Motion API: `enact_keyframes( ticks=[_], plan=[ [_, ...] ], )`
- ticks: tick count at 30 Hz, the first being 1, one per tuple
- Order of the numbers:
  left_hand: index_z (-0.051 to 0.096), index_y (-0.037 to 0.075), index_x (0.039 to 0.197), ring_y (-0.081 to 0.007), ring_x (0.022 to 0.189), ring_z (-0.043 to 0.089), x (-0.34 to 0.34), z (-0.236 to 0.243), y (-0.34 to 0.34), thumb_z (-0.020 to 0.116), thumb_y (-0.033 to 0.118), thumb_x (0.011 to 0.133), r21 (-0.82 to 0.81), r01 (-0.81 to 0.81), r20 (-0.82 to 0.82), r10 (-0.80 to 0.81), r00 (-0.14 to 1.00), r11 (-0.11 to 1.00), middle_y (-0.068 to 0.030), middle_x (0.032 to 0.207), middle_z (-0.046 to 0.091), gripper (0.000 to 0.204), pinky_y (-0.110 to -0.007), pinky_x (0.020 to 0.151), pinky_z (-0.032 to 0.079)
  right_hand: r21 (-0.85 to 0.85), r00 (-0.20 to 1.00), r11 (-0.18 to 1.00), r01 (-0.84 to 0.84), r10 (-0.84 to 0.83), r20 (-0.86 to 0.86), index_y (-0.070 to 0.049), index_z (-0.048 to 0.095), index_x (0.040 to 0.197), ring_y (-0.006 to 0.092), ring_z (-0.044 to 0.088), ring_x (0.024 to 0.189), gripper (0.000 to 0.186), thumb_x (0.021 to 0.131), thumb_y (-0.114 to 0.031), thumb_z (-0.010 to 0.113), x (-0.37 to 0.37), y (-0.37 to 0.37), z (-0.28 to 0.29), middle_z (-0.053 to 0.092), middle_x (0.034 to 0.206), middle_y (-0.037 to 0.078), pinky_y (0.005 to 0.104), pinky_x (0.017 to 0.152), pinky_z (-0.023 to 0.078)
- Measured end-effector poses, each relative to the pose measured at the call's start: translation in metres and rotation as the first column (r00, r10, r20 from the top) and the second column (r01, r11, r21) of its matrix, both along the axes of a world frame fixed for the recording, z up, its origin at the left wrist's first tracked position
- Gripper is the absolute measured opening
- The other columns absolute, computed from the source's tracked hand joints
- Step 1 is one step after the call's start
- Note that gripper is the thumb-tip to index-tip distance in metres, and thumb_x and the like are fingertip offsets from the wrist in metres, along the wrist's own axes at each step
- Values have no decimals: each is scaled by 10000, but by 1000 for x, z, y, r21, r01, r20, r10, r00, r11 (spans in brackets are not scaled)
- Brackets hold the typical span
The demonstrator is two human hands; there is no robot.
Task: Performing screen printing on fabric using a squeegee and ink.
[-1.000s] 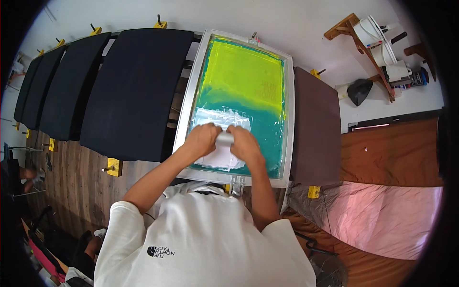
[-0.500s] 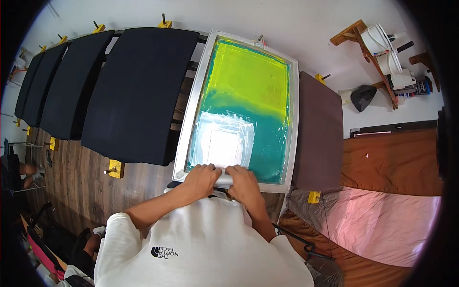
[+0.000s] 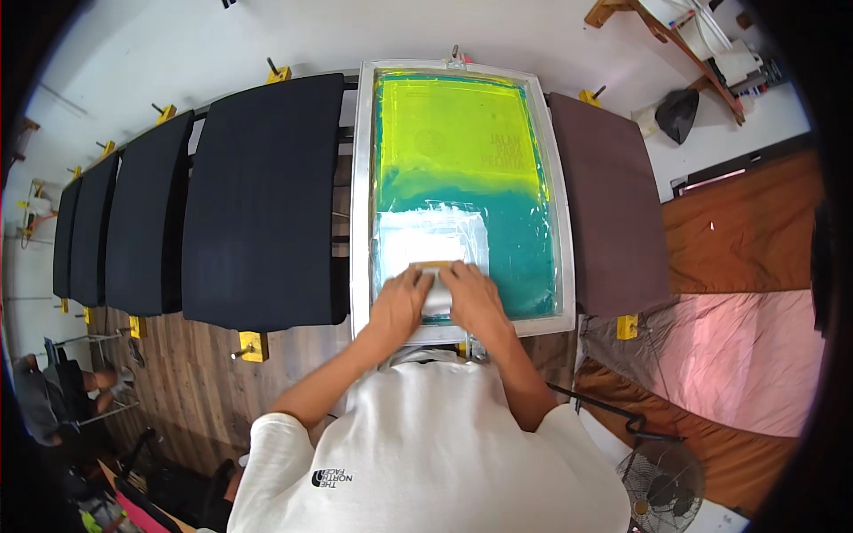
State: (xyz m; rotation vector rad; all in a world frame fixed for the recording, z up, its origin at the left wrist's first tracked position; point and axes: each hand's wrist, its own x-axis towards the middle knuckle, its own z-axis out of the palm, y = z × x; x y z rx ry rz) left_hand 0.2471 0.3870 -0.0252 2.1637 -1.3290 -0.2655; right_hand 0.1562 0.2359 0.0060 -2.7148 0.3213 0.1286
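Observation:
A silver-framed printing screen [image 3: 566, 266] lies in front of me, its mesh green, with a yellow-green area at the far end and white ink [image 3: 404, 233] at the near left. Both my hands grip one squeegee [image 3: 436, 295], a pale silver tool with a tan strip along its far edge, tilted over the white ink. My left hand [image 3: 400, 302] is closed on its left side and my right hand [image 3: 476, 298] on its right side. The squeegee's lower edge and most of my fingertips are hidden.
Several black-covered platens [image 3: 262, 204] line up to the left, a brown one [image 3: 613, 213] to the right, with yellow clamps [image 3: 253, 346]. A fan [image 3: 662, 489] stands at the lower right, near brown and pink cloth [image 3: 742, 355]. Another person [image 3: 67, 391] is at the far left.
Both hands and the squeegee have moved away from my body, from the screen's near edge up onto the white ink. The whole view has also turned slightly.

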Motion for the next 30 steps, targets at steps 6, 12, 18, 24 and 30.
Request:
enact_keyframes(
  ticks=[6,12,18,24,30],
  plan=[
    [609,-48,1174,-413,950,644,-37,19,31,583,-98,657,75,62,-96,-55,994,995,-257,1108,640,520,-450,846,527,92,999,995,-38,41,-35,-44,623,1068,337,562,1069,360,719,40,630,-44,26,10,589,1047,149,474,851,484],
    [661,30,1065,-388,818,663,25,14,-13,610,-54,679,26,27,-49,-26,998,999,-206,920,669,398,-459,741,540,17,999,999,-41,41,9,-60,647,1029,363,632,936,307,729,6,658,16,-14,15,637,953,159,484,771,521],
    [638,20,1060,-398,844,651,41,0,-30,600,-72,695,3,-19,-4,19,1000,1000,-207,963,644,379,-465,747,532,-20,999,999,28,-27,28,-47,614,1070,376,594,1001,382,702,56,625,36,-25,-1,618,1055,162,473,830,510],
    [571,-21,1200,-410,1038,614,-40,4,29,607,-76,660,95,20,-8,-20,1000,995,-257,1215,585,544,-464,890,496,50,1000,999,-14,13,18,-48,611,1079,350,537,1099,418,676,64,624,-38,24,-3,569,1162,145,456,861,494],
    [660,9,1051,-386,805,667,-14,33,13,632,-34,669,167,51,-174,-22,984,985,-209,916,670,386,-454,740,539,124,993,992,-37,50,-105,-60,653,1056,358,599,998,390,683,50,619,-20,7,18,634,1000,139,443,866,490]
  ],
)
